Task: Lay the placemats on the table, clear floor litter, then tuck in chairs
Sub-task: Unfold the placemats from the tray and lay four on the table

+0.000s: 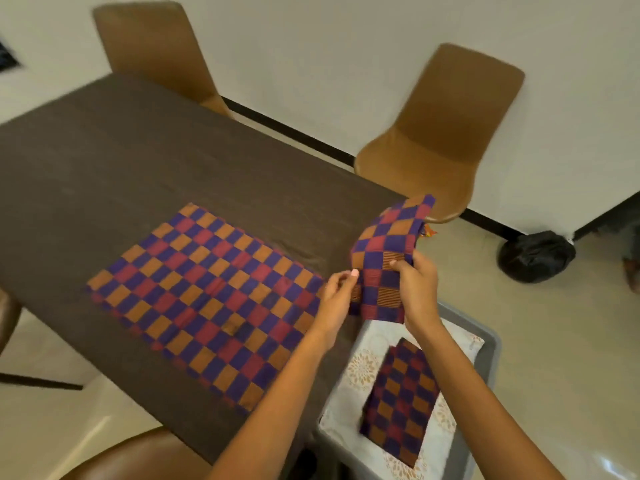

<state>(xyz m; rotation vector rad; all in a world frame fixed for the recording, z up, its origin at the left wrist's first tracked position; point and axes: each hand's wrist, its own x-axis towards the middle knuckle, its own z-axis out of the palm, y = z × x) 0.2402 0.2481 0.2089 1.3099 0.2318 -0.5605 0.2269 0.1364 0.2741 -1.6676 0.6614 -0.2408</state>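
a: where's the placemat being handled?
b: the folded placemat (pixel 388 251) is up in the air past the counter's right end, with the right hand (pixel 417 289) pinching its near edge, thumb on top. its far corner flops up toward the right chair (pixel 440 133).
a: and the left hand (pixel 337 299)?
b: just left of that cloth, fingertips at its left edge. whether it's truly grasping or only touching, i cannot tell.
a: anything already down?
b: yes, the spread placemat (pixel 207 299) lies flat on the dark counter (pixel 121 161), on its near right part, just left of the left hand.
a: any more?
b: a second folded placemat (pixel 401 400) lies on a white patterned cloth (pixel 360 368) over a grey stool or bin (pixel 491 348), near and right of the counter, under the right forearm.
a: the floor?
b: a small orange scrap (pixel 429 232) shows beside the right chair, and a black bag (pixel 536 256) sits farther right by the wall. another chair (pixel 156 46) stands at the far side.
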